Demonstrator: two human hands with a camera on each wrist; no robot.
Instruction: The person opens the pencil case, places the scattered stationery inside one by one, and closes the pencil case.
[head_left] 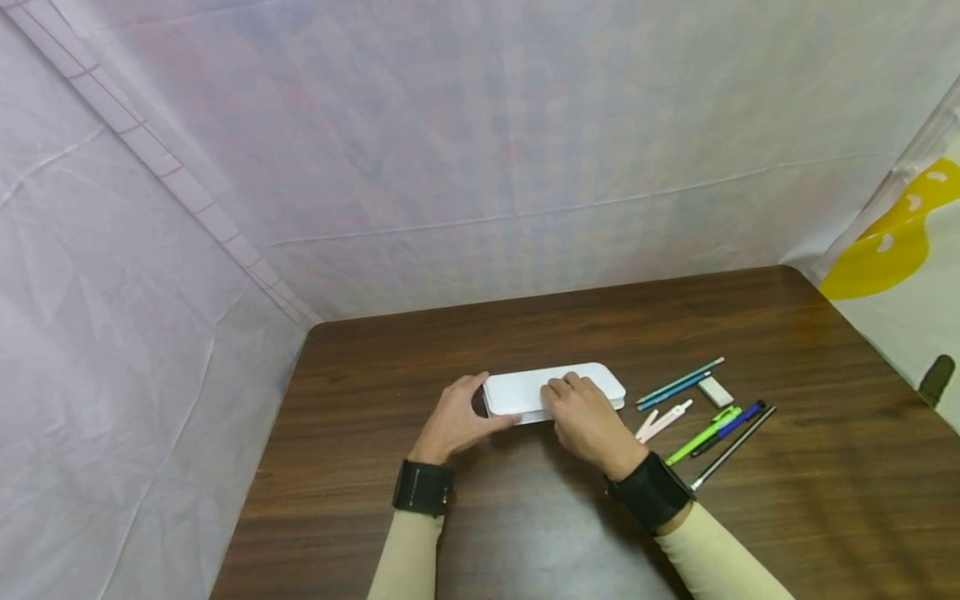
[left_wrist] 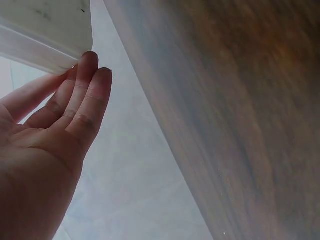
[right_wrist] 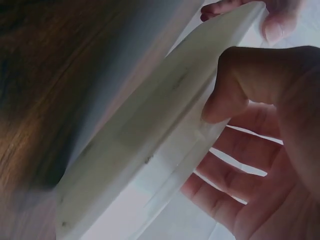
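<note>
the case (head_left: pixel 525 389) is above or on the table (head_left: pixel 337 467) (i can't tell which). the left hand (head_left: pixel 453 419) pinches its left end, probably to steady it; the right hand (head_left: pixel 591 423) pinches its near edge, thumb bent, seemingly for purchase on the lid (head_left: pixel 596 374).

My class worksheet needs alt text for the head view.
A left hand grips the left end of a white case at a brown table; the right hand holds its near edge. To the right lie a green pen, a white eraser and other stationery.
</note>
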